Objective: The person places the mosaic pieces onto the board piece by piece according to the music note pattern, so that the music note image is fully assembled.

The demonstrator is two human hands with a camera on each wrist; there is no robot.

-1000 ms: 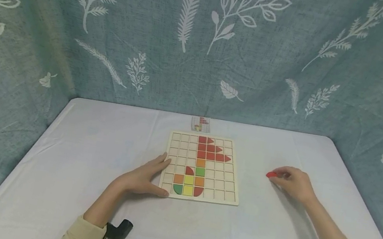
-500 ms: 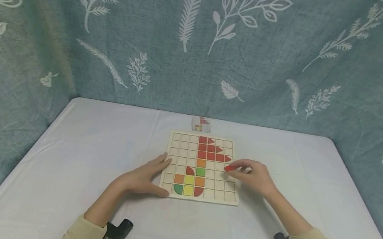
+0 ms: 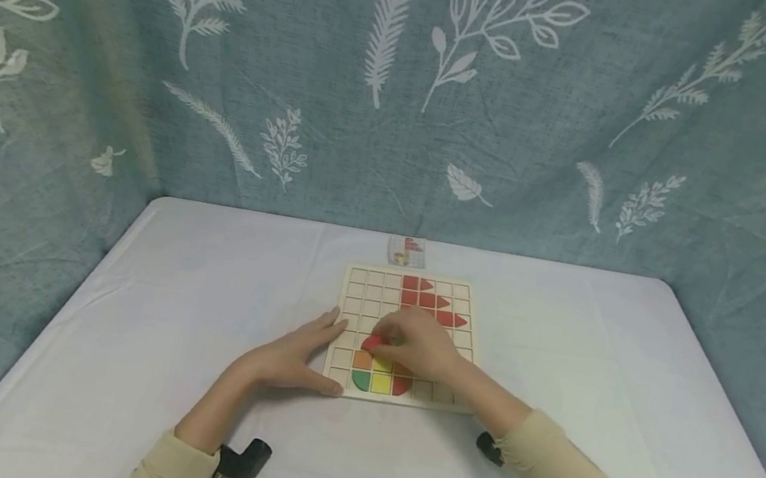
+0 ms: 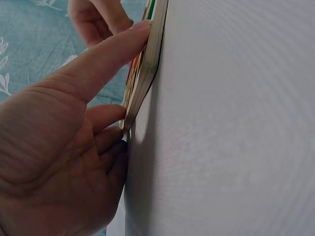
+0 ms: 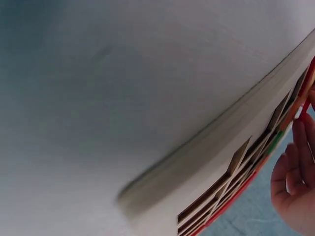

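A light wooden grid board (image 3: pixel 355 289) lies flat on the table, with coloured pieces set in its cells. My right hand (image 3: pixel 421 347) is over the board, pinching a small red piece (image 3: pixel 371 343) with a rounded edge between thumb and fingertips. This piece is just above an orange square (image 3: pixel 362 360); whether it sits in a cell cannot be told. My left hand (image 3: pixel 291 355) rests at the board's left edge, fingers extended and thumb at the near corner. In the left wrist view, the thumb (image 4: pixel 108 59) touches the board's edge. Several pieces lie hidden under my right hand.
A small printed card (image 3: pixel 407 251) with a coloured pattern lies behind the board. White cloth covers the table (image 3: pixel 233 273), and a leaf-patterned blue-green curtain (image 3: pixel 323 51) hangs behind and at both sides. Each wrist wears a black camera.
My right hand has carried the red piece leftward from the table at the right, across the board to its left-middle cells. The left hand has stayed at the board's edge.
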